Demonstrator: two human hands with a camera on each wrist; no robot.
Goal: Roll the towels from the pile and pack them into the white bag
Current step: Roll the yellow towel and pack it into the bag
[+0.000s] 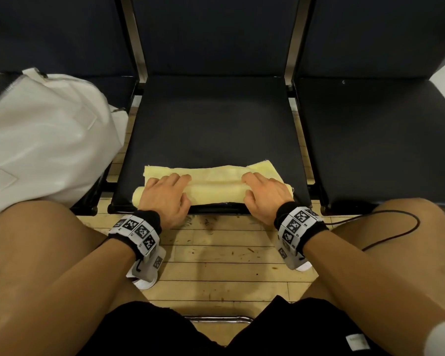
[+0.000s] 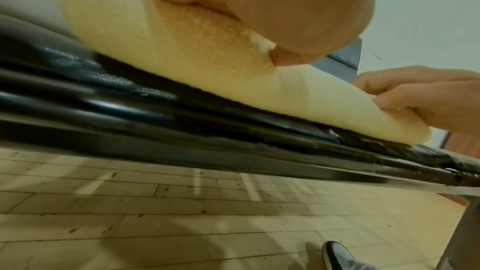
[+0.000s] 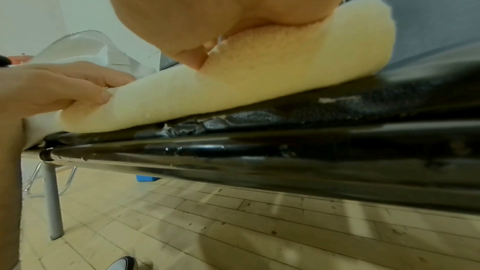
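Head view: yellow towel [image 1: 213,185] lies across the near edge of the middle seat of the black bench [image 1: 216,124], mostly rolled, with a flat strip left on the far side. Left hand [image 1: 165,196] sits on the left part of the roll and right hand [image 1: 265,195] on the right part. Both lie palm down, fingers loosely bent over the top and thumbs tucked at the near side. White bag [image 1: 44,140] sits on the left seat, just left of the towel, its zipped mouth at the far left. No pile of towels in sight.

Left wrist view: palm of the left hand [image 2: 246,7] presses into the towel [image 2: 182,65], denting it. Far along the roll, the right hand [image 2: 420,98] curls its fingers [image 2: 389,101] over it, tips dug into the cloth.

Right wrist view: same from the other end. Right hand [image 3: 233,11] presses down on the towel [image 3: 259,81]; left hand [image 3: 59,89] has bent fingers [image 3: 98,98] gripping the roll. White bag [image 3: 85,48] behind it.

Handling guess: towel looks soft, light and fluffy, squashes easily, and will likely spring loose if let go. Best held round the whole roll near both ends, with the loose edge trapped under the fingers.
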